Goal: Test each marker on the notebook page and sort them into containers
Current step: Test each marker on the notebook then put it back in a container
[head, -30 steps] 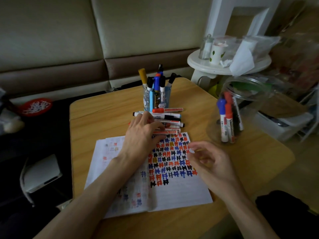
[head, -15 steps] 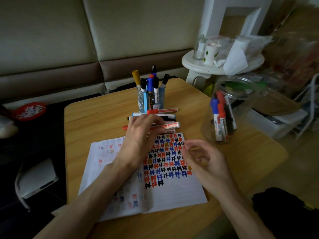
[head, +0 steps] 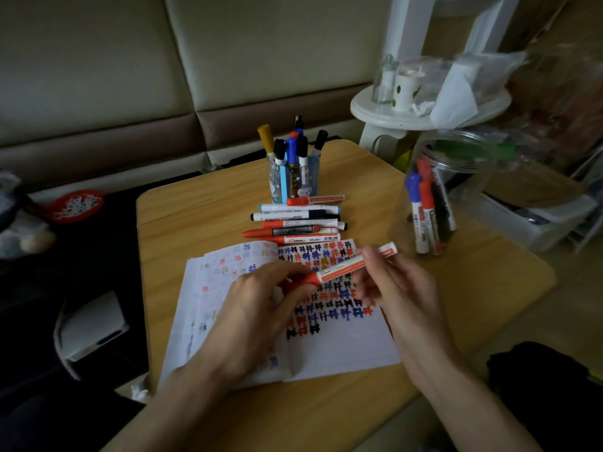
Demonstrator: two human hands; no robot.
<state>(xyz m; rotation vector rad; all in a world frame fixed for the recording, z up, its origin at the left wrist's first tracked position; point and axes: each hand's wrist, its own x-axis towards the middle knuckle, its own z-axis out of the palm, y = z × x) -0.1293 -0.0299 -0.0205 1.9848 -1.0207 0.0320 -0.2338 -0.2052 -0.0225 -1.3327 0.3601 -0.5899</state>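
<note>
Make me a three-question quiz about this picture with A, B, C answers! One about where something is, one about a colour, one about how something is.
1. Where does the clear jar stand? A) on the table, right of the notebook B) on the notebook C) on the sofa
2. What colour is the end of the marker that the left hand grips? A) green B) red C) yellow
3. How is the notebook? A) shut B) rolled up C) lying open

1 A: it stands on the wood beside the right page.
2 B: the red end shows by the left hand; the right hand holds the white barrel.
3 C: both pages show.
</note>
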